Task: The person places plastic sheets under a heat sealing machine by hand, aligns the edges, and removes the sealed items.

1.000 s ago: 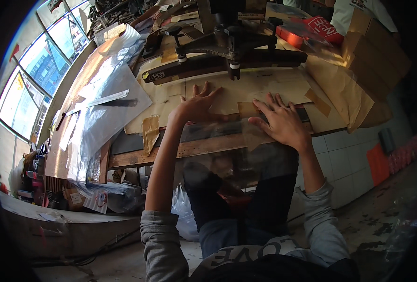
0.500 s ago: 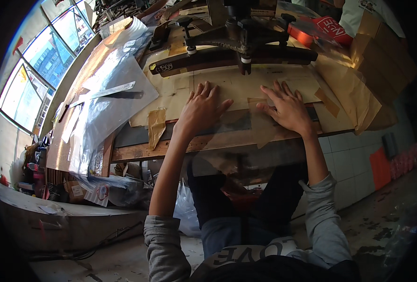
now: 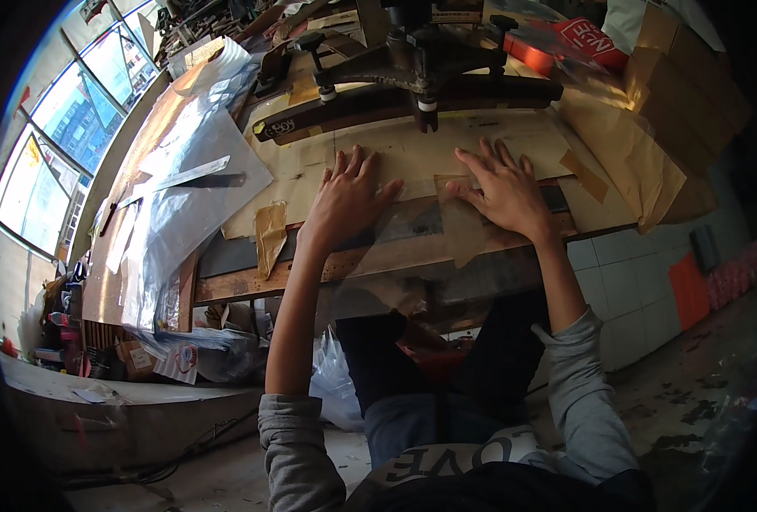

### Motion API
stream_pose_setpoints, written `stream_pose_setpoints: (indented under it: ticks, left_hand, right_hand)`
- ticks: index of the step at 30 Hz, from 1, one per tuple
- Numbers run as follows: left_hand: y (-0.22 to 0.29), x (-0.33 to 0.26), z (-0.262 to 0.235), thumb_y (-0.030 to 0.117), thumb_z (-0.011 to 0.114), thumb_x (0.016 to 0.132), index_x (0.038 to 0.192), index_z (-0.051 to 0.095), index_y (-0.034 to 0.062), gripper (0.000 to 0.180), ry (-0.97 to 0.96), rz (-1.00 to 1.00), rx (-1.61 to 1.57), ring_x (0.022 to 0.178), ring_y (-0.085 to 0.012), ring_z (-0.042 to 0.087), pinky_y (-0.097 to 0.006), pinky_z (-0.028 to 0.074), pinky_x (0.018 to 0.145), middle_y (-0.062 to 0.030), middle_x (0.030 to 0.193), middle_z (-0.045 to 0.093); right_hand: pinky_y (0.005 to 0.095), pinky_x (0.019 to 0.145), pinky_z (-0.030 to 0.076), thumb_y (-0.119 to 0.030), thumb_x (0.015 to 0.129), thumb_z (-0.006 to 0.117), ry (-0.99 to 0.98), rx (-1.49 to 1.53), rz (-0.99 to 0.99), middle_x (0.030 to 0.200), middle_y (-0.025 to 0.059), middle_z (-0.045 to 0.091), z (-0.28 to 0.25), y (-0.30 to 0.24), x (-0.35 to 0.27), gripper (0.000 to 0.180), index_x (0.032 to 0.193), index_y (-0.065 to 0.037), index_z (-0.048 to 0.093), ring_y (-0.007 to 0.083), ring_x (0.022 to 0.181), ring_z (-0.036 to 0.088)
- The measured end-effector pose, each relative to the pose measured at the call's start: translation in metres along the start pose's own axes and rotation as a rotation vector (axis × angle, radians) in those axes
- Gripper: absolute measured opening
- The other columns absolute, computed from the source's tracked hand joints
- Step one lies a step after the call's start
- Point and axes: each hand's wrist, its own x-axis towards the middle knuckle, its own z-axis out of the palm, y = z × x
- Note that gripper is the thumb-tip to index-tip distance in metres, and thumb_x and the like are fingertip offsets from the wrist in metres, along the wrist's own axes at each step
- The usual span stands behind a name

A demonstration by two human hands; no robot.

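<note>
My left hand (image 3: 349,198) lies flat, fingers spread, on a clear plastic sheet (image 3: 413,226) that covers the brown paper on the wooden workbench (image 3: 242,282). My right hand (image 3: 502,189) presses flat on the same sheet a little to the right, fingers apart. The sheet hangs over the bench's front edge toward my lap. Just beyond both hands stands a dark metal press frame (image 3: 413,81) with bolts.
A long metal ruler (image 3: 186,175) rests on shiny plastic film (image 3: 182,213) at the left. Brown tape strips (image 3: 269,235) stick to the bench. Cardboard boxes (image 3: 686,94) and a red box (image 3: 596,38) stand at the right. Windows (image 3: 63,119) are far left; bags lie below.
Both hands have slid farther onto the bench, toward the metal frame, staying flat on the clear sheet. The view has tilted down slightly.
</note>
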Motion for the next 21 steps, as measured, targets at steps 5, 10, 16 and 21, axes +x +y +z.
stream_pose_setpoints:
  ticks: [5,10,16,21]
  left_hand:
    - [0.006,-0.006,-0.001,0.049,0.046,0.091,0.136,0.039,0.0041,0.064,-0.013,-0.006,0.013,0.134,-0.0435,0.027,-0.051,0.026,0.109,-0.0245,0.143,0.033]
    - [0.005,-0.005,-0.002,0.048,0.047,0.091,0.136,0.039,0.0044,0.063,-0.013,-0.018,0.029,0.133,-0.0441,0.028,-0.053,0.027,0.107,-0.0243,0.143,0.033]
    - [0.007,-0.005,-0.002,0.051,0.044,0.092,0.135,0.038,-0.0024,0.069,-0.001,0.016,-0.004,0.132,-0.0489,0.027,-0.056,0.027,0.106,-0.0305,0.141,0.031]
    - [0.011,-0.008,-0.003,0.048,0.047,0.091,0.137,0.038,0.0047,0.064,-0.042,-0.062,0.025,0.134,-0.0440,0.027,-0.053,0.028,0.107,-0.0237,0.144,0.032]
  right_hand:
    - [0.0607,0.097,0.033,-0.072,0.084,0.034,-0.029,0.007,-0.004,0.137,0.0221,0.043,-0.004,-0.001,-0.003,0.075,0.131,-0.016,0.051,0.0370,0.130,0.038]
    - [0.0613,0.097,0.033,-0.072,0.084,0.034,-0.012,0.015,-0.011,0.137,0.0223,0.043,-0.002,0.000,0.000,0.075,0.131,-0.016,0.050,0.0371,0.130,0.038]
    - [0.0609,0.098,0.032,-0.072,0.083,0.036,-0.039,0.033,-0.009,0.137,0.0224,0.043,-0.004,0.002,0.002,0.075,0.132,-0.016,0.049,0.0371,0.131,0.037]
    - [0.0609,0.098,0.031,-0.071,0.083,0.037,-0.047,0.049,-0.017,0.137,0.0221,0.043,-0.004,0.002,0.000,0.074,0.131,-0.016,0.049,0.0370,0.131,0.037]
